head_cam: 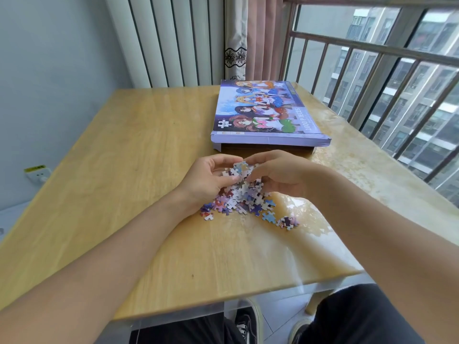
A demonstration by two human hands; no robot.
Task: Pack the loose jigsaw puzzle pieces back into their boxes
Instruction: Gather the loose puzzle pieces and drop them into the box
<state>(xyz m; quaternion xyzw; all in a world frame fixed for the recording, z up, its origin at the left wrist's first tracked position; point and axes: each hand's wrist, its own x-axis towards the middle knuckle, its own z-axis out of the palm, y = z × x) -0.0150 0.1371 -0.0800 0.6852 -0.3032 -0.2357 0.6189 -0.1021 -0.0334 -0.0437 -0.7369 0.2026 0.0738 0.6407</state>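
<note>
A heap of loose jigsaw pieces (244,199), purple, white and blue, lies on the wooden table (124,170) in front of me. My left hand (208,180) and my right hand (280,175) curl round the far top of the heap from either side and hold a clump of pieces between their fingertips. A few stray pieces (285,220) lie to the right of the heap. Just beyond my hands stands the purple puzzle box (268,112) with cartoon figures on its lid. The lid sits askew over the brown base.
A railed window (385,78) runs along the table's right side. Curtains (250,36) and white panels hang behind the table. A wall socket (37,172) is low on the left. My knees and shoes show under the near edge.
</note>
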